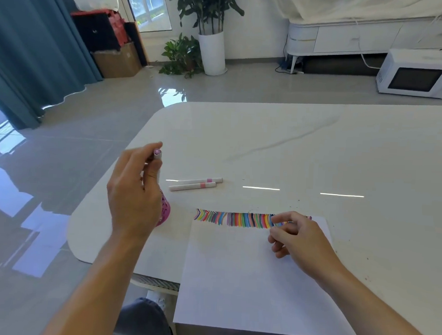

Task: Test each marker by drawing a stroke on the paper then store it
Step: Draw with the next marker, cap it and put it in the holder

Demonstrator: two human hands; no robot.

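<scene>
Seemingly mid-storing, the left hand grips a purple-capped marker upright just above a pink holder near the worktop's left edge; lowering it straight down into the holder's mouth, which the hand hides, should seat it cleanly. Further right two white markers lie side by side, apparently awaiting tests, just beyond the paper and its row of coloured strokes, over whose right end the right hand hovers, fingers loosely curled and holding nothing visible.

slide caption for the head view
Left hand holds a marker; two markers lie beyond the paper striped with test strokes
</scene>
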